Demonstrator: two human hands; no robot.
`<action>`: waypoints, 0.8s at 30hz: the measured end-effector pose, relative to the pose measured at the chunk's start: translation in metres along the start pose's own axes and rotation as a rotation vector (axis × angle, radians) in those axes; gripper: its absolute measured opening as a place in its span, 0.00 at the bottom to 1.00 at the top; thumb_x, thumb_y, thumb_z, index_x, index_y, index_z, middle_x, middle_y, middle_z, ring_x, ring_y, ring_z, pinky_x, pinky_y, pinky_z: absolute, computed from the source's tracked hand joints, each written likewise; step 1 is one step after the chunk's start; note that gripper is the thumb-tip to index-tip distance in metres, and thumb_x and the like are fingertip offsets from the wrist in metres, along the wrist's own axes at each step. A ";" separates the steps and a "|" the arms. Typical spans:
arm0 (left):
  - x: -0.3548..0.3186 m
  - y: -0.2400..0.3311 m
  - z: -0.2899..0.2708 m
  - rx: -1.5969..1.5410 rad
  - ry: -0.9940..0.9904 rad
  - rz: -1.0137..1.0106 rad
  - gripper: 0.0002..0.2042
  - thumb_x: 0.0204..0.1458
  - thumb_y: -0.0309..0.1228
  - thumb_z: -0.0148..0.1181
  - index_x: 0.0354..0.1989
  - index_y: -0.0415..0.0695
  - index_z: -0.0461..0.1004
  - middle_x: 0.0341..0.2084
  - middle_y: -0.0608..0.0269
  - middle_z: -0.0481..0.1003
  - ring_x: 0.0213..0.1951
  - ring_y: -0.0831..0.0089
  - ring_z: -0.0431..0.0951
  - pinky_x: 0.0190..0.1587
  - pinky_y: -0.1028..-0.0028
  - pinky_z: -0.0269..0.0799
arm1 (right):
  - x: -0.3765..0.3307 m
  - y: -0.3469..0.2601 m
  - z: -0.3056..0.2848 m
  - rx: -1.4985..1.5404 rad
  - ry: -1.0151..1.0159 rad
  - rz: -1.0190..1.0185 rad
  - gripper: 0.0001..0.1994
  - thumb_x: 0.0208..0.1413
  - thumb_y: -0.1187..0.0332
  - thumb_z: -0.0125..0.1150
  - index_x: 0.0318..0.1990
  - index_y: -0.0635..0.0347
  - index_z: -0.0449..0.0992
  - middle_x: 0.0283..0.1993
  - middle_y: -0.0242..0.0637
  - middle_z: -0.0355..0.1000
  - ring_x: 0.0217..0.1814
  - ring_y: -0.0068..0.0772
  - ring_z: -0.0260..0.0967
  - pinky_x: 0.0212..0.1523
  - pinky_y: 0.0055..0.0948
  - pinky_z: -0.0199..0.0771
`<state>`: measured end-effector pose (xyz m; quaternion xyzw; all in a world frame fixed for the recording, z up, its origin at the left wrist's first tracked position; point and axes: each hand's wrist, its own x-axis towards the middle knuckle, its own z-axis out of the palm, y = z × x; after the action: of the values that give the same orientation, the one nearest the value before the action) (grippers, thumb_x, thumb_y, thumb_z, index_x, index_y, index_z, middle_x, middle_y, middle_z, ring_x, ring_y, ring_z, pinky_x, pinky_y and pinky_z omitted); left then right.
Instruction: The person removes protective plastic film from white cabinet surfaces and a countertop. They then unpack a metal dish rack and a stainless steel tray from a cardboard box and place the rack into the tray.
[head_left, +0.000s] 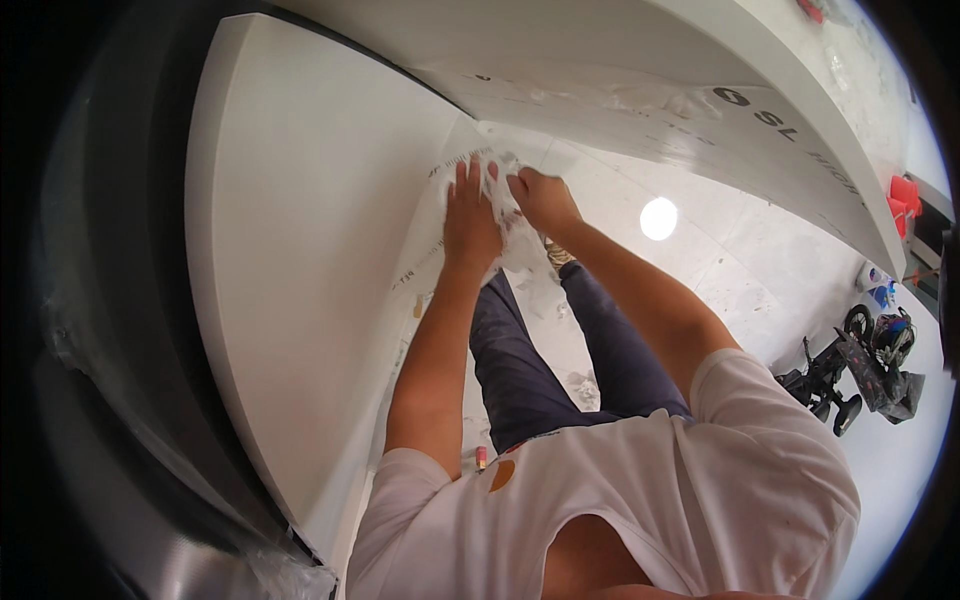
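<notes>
Crumpled clear protective film [520, 245] with dark print bunches up between my two hands, low against a white panel [310, 200]. My left hand [473, 222] lies on the film along that panel's lower edge, fingers stretched out and spread. Just to its right, my right hand [545, 203] is closed in a fist round a gathered part of the film. The fingertips of the right hand are partly hidden by the hand itself. More of the printed film runs down along the foot of the panel beside my left forearm.
Another large white panel [620, 110], covered in wrinkled printed film, overhangs at the top. A dark, shiny surface [110, 380] borders the left. At the far right stand a black wheeled thing [860, 365] and a red object [905, 200]. Scraps litter the pale floor [740, 290] round my legs.
</notes>
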<state>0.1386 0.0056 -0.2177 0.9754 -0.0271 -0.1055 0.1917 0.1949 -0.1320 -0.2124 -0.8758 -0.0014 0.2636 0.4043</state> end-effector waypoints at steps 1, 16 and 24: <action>-0.007 0.003 0.014 -0.056 -0.009 -0.017 0.35 0.49 0.39 0.61 0.65 0.43 0.57 0.66 0.50 0.51 0.69 0.52 0.47 0.67 0.55 0.47 | -0.008 0.006 0.000 0.010 -0.028 0.056 0.16 0.59 0.57 0.51 0.29 0.63 0.72 0.26 0.53 0.73 0.31 0.57 0.72 0.34 0.46 0.72; -0.110 0.007 0.053 -0.182 -0.092 0.064 0.19 0.54 0.35 0.55 0.54 0.43 0.71 0.57 0.54 0.67 0.64 0.54 0.59 0.65 0.59 0.54 | -0.093 0.070 0.027 0.182 -0.347 0.633 0.17 0.55 0.56 0.55 0.29 0.63 0.73 0.26 0.48 0.73 0.30 0.53 0.71 0.34 0.44 0.70; -0.126 0.025 0.048 -0.054 -0.075 0.054 0.14 0.50 0.30 0.52 0.41 0.34 0.75 0.53 0.50 0.70 0.62 0.59 0.63 0.65 0.63 0.56 | -0.072 -0.046 0.042 0.019 -0.295 -0.508 0.12 0.48 0.66 0.62 0.41 0.57 0.75 0.45 0.38 0.71 0.52 0.45 0.66 0.52 0.41 0.67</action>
<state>0.0050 -0.0235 -0.2265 0.9641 -0.0579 -0.1375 0.2198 0.1232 -0.0869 -0.1696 -0.7957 -0.2771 0.2783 0.4611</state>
